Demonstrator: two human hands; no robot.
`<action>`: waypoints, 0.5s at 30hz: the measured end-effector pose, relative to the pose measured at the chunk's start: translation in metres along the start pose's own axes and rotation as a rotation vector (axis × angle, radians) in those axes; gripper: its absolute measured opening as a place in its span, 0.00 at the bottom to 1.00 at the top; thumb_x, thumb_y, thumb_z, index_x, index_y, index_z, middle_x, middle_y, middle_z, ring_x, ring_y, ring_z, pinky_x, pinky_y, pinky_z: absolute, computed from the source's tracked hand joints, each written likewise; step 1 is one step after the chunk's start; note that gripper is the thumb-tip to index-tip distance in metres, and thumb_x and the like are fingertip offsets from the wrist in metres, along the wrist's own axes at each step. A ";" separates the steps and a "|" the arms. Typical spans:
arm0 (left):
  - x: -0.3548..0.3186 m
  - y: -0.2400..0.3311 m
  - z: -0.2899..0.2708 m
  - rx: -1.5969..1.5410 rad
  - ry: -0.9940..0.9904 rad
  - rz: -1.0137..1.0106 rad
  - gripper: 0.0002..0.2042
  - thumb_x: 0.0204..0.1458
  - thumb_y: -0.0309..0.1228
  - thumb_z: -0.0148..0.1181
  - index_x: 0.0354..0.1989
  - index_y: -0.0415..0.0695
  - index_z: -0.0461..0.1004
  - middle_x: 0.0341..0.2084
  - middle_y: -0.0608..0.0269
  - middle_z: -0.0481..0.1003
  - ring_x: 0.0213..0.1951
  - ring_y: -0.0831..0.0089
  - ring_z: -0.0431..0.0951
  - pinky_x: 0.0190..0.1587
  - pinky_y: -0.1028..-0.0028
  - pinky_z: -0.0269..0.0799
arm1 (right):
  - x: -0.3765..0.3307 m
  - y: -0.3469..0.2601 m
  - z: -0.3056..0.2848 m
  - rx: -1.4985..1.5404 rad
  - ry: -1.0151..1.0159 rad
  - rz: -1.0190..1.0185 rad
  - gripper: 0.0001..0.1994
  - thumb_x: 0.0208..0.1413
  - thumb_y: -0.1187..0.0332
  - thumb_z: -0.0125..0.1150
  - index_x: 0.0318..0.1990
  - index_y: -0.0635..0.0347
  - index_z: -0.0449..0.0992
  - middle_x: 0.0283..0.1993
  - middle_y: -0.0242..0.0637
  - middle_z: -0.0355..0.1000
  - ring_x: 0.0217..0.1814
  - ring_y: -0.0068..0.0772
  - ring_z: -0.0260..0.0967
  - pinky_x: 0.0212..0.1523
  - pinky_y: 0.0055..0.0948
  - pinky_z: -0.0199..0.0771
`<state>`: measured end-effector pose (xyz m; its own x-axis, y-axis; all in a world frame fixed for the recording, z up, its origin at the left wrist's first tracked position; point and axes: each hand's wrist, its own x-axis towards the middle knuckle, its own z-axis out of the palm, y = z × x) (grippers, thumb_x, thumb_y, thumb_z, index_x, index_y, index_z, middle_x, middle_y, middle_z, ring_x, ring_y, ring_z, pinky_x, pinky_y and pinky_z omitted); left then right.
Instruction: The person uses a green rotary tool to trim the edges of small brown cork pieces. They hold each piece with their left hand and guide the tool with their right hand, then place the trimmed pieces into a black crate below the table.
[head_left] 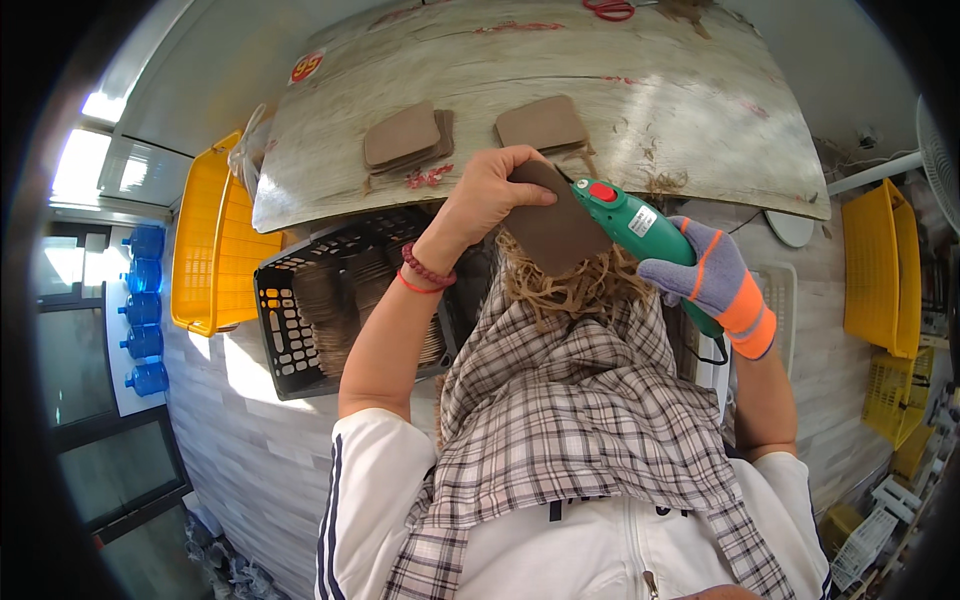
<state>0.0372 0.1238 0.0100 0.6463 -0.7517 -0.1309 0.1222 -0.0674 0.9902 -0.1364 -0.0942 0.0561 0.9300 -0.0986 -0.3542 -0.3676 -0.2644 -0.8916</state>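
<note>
Workshop: worktable (450,75), power tool (636,228)

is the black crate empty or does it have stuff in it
Not empty: rows of thin brown pieces sit inside the black plastic crate. Whether it is full, I cannot tell; the left forearm hides part.

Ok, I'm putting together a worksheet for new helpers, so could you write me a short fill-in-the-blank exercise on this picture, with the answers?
1. The right hand wears a ____.
2. The colour of the body of the tool in that hand is ____.
3. The bare hand holding the brown piece is the person's ____ one.
4. The blue bottles stand toward the ____ edge of the picture.

Missing words: glove; green; left; left.
</note>
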 end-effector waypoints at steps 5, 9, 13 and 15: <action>0.006 -0.010 -0.007 0.024 -0.062 0.053 0.17 0.45 0.17 0.60 0.46 0.39 0.70 0.35 0.67 0.75 0.37 0.80 0.74 0.43 0.81 0.69 | 0.021 -0.001 0.014 0.006 0.021 -0.051 0.23 0.45 0.60 0.72 0.43 0.66 0.72 0.22 0.30 0.70 0.18 0.15 0.62 0.20 0.19 0.63; 0.007 -0.007 -0.086 -0.063 0.432 0.141 0.17 0.47 0.16 0.58 0.47 0.41 0.69 0.38 0.62 0.75 0.40 0.75 0.75 0.45 0.75 0.71 | 0.015 0.008 0.007 0.040 0.105 -0.012 0.20 0.48 0.67 0.67 0.46 0.67 0.70 0.24 0.29 0.69 0.20 0.16 0.64 0.21 0.19 0.68; 0.016 -0.042 -0.182 0.146 0.841 0.073 0.21 0.47 0.20 0.59 0.53 0.39 0.68 0.43 0.54 0.74 0.47 0.61 0.73 0.50 0.66 0.70 | 0.001 0.023 -0.001 0.117 0.172 0.041 0.21 0.47 0.65 0.70 0.45 0.68 0.71 0.24 0.30 0.71 0.19 0.15 0.64 0.20 0.18 0.66; 0.027 -0.057 -0.192 0.820 0.982 -0.030 0.24 0.47 0.25 0.61 0.55 0.39 0.66 0.50 0.49 0.70 0.55 0.55 0.68 0.57 0.60 0.63 | -0.005 0.035 -0.004 0.165 0.192 0.048 0.21 0.47 0.65 0.70 0.44 0.68 0.71 0.24 0.30 0.70 0.19 0.15 0.64 0.20 0.18 0.65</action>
<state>0.1922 0.2327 -0.0598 0.9766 0.0316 0.2128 -0.1248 -0.7224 0.6801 -0.1539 -0.1067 0.0282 0.8897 -0.2919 -0.3511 -0.3925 -0.0962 -0.9147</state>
